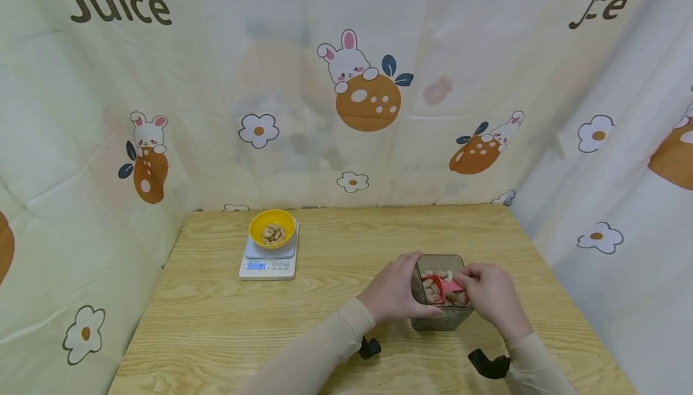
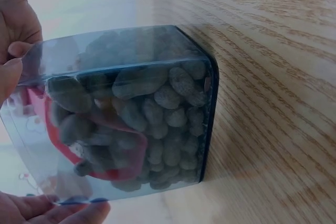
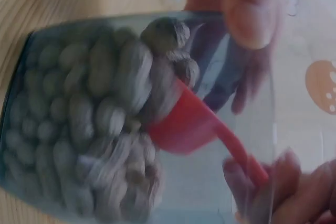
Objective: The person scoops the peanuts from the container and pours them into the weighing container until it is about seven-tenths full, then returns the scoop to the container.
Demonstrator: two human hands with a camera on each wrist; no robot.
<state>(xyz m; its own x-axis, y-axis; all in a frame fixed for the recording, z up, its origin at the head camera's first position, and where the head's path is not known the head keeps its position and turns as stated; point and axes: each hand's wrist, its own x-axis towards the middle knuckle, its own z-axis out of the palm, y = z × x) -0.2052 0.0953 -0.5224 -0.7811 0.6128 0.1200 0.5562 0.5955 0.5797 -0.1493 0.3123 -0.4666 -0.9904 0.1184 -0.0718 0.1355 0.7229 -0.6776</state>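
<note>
The left hand (image 1: pixel 397 293) holds a clear, greyish container (image 1: pixel 437 321) in a wide grip: its thumb lies along the near wall and the fingers are spread to the left side of it. The container stands upright on the wooden table (image 1: pixel 211 323), in the right part, and it is filled with peanuts in their shells (image 1: pixel 432 290) to some way below the rim. The right hand (image 1: pixel 494 299) is at the opposite side and makes a narrow grip, pinching the handle of a red scoop (image 1: pixel 450 287) between thumb and fingers. The scoop is inside the container, its handle sloping up toward the rim, and its cup is among the peanuts with some of them in it, as the left wrist view shows through the wall

Well apart from the hands, in the far left part of the table, there is a white scale (image 1: pixel 271 253) with a lit blue display, whose digits are too small to read surely. On the scale sits a yellow bowl (image 1: pixel 273 217) with a small heap of peanuts (image 1: pixel 273 235) in it. Behind the table hangs a pale curtain (image 1: pixel 216 82) printed with rabbits, oranges and flowers
</note>
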